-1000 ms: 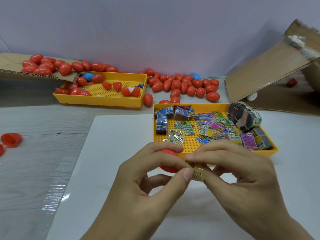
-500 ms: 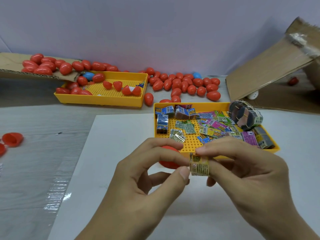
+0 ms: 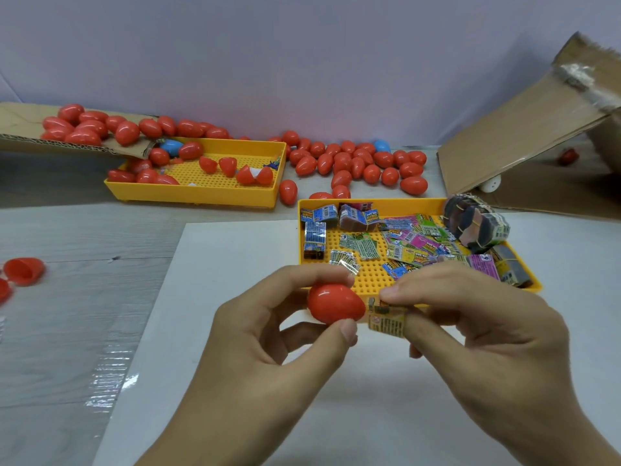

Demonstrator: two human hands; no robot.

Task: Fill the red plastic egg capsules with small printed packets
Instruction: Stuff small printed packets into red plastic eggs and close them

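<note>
My left hand [image 3: 268,334] pinched a red egg [image 3: 335,303] between thumb and forefinger, held just above the near edge of the packet tray [image 3: 369,277]. My right hand [image 3: 470,327] gripped a folded yellow packet [image 3: 386,320] in its fingertips, its end right beside the egg; I could not tell whether the egg was a half shell or a whole one from that side, so I judged the packet was about to go in rather than already in.

Much remained, I reckoned. The tray still carried a loose heap of packets [image 3: 416,240] and a banded bundle [image 3: 473,227]. A crowd of eggs [image 3: 356,163] lay behind it, more sat on a cardboard flap [image 3: 20,126] and in the second tray [image 3: 201,193]; which were filled I could not say. An open half shell [image 3: 23,270] lay far left.

The tabletop [image 3: 67,331] was pale wood grain, with a white sheet [image 3: 218,264] under my hands and a tipped cardboard box [image 3: 524,136] at the right, against a plain lilac wall [image 3: 302,55].
</note>
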